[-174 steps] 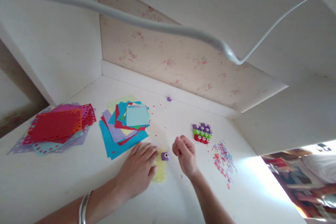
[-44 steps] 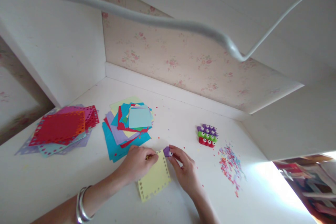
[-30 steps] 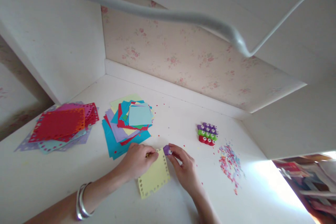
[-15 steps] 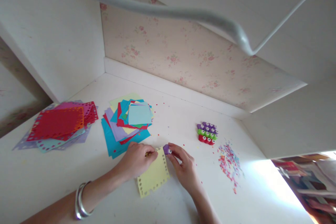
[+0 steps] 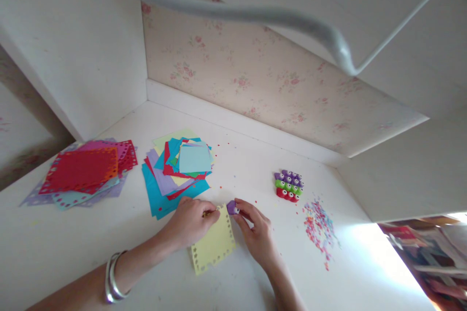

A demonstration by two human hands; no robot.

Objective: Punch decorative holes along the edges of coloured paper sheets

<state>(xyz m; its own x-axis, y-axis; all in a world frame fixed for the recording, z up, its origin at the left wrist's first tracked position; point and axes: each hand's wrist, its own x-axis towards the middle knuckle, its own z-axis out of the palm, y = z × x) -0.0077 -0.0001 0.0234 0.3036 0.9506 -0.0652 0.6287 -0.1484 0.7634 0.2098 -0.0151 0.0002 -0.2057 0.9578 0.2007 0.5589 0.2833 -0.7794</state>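
The white table [image 5: 54, 262] is the largest thing here, and on its left side lies a pile of punched sheets [image 5: 78, 170]. Next comes a pile of plain sheets [image 5: 195, 158]. Near it are 2 hands: the left hand [image 5: 193, 221] (its wrist wears a silver bangle [image 5: 113, 279]) pinches the top edge of a yellow sheet [image 5: 215, 245], and the right hand [image 5: 257, 233] holds a purple punch [image 5: 232, 207] between thumb and fingers. This punch is at the sheet's upper right corner; whether paper is inside, I cannot tell. The smallest are the paper bits [image 5: 319, 226], scattered at the right.
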